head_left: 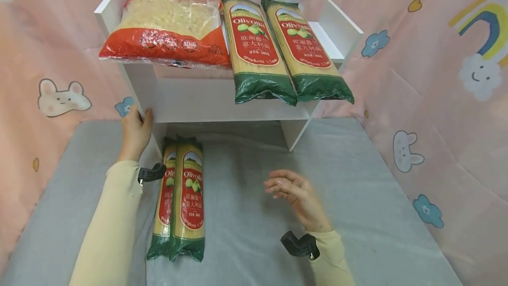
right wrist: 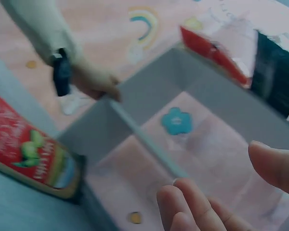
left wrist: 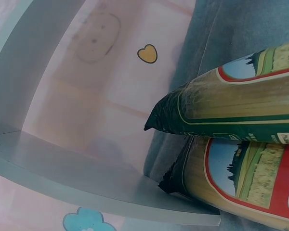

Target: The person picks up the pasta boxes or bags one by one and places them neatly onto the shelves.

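Observation:
My left hand (head_left: 136, 132) grips the lower left side panel of a white shelf (head_left: 222, 100), with the thumb at the panel's front edge. Two spaghetti packs (head_left: 192, 197) with red labels and green ends lie side by side on the cloth below that hand, their far ends close to the panel's foot. My right hand (head_left: 295, 195) hovers in front of the shelf with nothing in it, fingers loosely bent. In the right wrist view its thumb and fingers (right wrist: 197, 207) stand apart.
Atop the shelf lie a red-and-clear bag of pasta (head_left: 170, 21) at left and two more spaghetti packs (head_left: 258, 52), which jut past the front edge. A grey cloth (head_left: 246, 215) covers the table. Pink patterned curtains (head_left: 416, 78) hang behind and beside it.

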### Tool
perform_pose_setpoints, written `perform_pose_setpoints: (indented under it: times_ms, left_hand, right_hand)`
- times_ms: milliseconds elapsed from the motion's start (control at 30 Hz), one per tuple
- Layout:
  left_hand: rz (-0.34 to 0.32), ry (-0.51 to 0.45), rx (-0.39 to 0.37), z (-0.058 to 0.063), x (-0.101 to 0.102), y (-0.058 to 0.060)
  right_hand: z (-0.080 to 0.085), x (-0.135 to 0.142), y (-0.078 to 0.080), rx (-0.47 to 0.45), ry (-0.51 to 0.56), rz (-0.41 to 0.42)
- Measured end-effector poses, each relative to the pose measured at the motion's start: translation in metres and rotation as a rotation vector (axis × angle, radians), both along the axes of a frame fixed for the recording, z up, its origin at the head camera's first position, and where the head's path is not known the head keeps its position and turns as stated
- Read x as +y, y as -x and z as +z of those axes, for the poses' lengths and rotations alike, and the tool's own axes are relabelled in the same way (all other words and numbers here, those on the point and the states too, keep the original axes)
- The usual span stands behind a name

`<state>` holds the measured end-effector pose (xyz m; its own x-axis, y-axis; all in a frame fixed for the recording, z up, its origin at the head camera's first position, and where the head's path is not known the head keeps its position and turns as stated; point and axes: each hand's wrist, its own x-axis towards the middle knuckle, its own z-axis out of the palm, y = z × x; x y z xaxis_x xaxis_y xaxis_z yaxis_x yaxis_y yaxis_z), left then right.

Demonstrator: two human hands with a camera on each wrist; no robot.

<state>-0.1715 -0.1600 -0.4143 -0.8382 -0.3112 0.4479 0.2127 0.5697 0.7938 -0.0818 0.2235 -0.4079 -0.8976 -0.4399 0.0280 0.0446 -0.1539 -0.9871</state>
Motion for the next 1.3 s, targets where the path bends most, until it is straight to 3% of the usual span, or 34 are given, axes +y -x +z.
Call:
perform_pose_setpoints:
  times_ms: [200, 400, 767, 1300]
  left_hand:
    - [0.023, 0.068, 0.022, 0.002, -0.001, 0.003]
    - [0.017, 0.052, 0.033, 0.005, -0.001, 0.003]
    - [-0.003, -0.008, 0.004, 0.004, -0.001, 0.002]
    - [0.014, 0.020, 0.012, 0.000, -0.001, -0.001]
  right_hand:
    - [-0.023, -0.020, -0.009, -0.086, -0.065, 0.032]
    - [-0.040, -0.038, -0.016, -0.135, -0.128, 0.084]
    - [-0.062, -0.076, -0.026, -0.304, -0.173, 0.122]
    - [-0.079, -0.112, -0.026, -0.213, -0.260, 0.073]
